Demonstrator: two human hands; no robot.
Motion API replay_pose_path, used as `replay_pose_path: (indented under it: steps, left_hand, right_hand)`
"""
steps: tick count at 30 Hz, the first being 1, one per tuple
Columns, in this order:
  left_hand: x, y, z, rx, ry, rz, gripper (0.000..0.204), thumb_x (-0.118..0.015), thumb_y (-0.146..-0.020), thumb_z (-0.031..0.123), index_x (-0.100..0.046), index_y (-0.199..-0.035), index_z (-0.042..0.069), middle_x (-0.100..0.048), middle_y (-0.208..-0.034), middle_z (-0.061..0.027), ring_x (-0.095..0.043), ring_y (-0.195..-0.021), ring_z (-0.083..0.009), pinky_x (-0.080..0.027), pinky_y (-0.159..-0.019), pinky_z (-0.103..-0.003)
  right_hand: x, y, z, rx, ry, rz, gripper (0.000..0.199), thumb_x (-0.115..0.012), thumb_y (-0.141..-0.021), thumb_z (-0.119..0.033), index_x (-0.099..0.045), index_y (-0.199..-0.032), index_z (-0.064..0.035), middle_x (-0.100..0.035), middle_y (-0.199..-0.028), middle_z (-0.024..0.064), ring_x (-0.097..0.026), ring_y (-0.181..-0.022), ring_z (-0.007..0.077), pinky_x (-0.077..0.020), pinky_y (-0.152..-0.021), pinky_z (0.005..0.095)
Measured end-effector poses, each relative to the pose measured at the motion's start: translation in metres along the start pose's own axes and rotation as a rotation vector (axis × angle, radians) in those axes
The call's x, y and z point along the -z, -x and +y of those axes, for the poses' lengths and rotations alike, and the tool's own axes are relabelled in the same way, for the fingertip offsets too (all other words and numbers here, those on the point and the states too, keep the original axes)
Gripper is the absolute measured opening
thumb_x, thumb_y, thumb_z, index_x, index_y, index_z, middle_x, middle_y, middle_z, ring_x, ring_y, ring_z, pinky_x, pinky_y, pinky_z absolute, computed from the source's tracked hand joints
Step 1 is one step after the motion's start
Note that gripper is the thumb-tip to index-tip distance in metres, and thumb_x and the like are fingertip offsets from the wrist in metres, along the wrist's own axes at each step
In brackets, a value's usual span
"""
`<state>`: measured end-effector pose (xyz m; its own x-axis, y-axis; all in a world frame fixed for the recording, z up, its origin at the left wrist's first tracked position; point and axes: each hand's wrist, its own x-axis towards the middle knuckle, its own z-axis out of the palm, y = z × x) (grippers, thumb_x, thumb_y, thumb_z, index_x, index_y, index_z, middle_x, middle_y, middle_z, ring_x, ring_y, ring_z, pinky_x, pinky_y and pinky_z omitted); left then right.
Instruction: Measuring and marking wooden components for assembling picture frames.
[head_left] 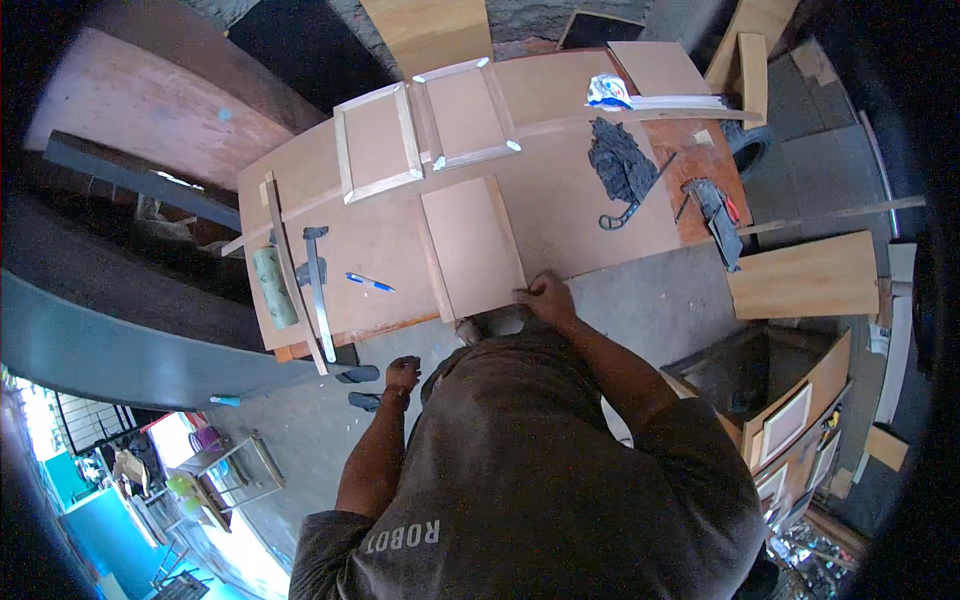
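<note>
A brown rectangular panel (465, 245) lies on the workbench in front of me, its near end reaching past the bench edge. Narrow wooden strips (508, 235) run along its long sides. My right hand (548, 298) is at the panel's near right corner, fingers bent round the edge of the panel. Lower and to the left, away from the bench, my left hand (403, 373) hangs beside my body, fingers loosely bent and apart, with nothing seen in it. Beyond the panel lie two wooden frames (380, 143) with pale corners. A blue pen (370, 282) lies left of the panel.
On the bench's left are a metal square (318, 290), a long wooden strip (283, 240) and a green roll (273, 287). Dark cloth (622, 160), a handsaw (635, 205) and a white-blue packet (607, 92) lie right. A wooden cabinet (765, 400) stands at my right.
</note>
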<state>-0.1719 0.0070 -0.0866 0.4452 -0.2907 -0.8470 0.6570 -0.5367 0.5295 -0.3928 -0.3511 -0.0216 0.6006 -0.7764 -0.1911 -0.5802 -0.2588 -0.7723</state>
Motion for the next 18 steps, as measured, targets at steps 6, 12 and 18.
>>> replay_pose_path:
  steps: [6,12,18]
  left_hand:
    - [0.016,-0.007,-0.004,-0.009,-0.071,-0.059,0.021,-0.064,-0.085,0.020,-0.065,-0.098,0.004,-0.066,-0.080,-0.0048,-0.061,-0.064,-0.0158,-0.046,-0.051,-0.029]
    - [0.017,-0.003,0.014,0.044,-0.073,-0.023,0.025,-0.063,-0.085,0.020,-0.064,-0.102,0.003,-0.066,-0.083,-0.0065,-0.061,-0.066,-0.0166,-0.047,-0.054,-0.030]
    - [-0.015,0.016,0.044,0.008,-0.192,0.085,0.026,-0.065,-0.085,0.018,-0.063,-0.105,0.002,-0.067,-0.085,-0.0068,-0.063,-0.070,-0.0171,-0.049,-0.055,-0.030]
  right_hand:
    - [-0.003,-0.002,-0.008,-0.119,0.120,-0.161,0.052,-0.087,-0.055,-0.040,-0.055,-0.073,-0.0047,-0.059,-0.072,0.0128,-0.061,-0.069,0.0300,-0.0473,-0.063,0.0402]
    - [-0.004,-0.002,-0.003,-0.066,0.071,-0.116,0.043,-0.085,-0.059,-0.034,-0.057,-0.073,-0.0044,-0.060,-0.073,0.0133,-0.061,-0.070,0.0300,-0.0474,-0.063,0.0402]
    - [-0.006,-0.003,0.001,-0.111,0.048,-0.151,0.039,-0.084,-0.059,-0.030,-0.057,-0.073,-0.0040,-0.060,-0.073,0.0141,-0.060,-0.070,0.0299,-0.0476,-0.064,0.0407]
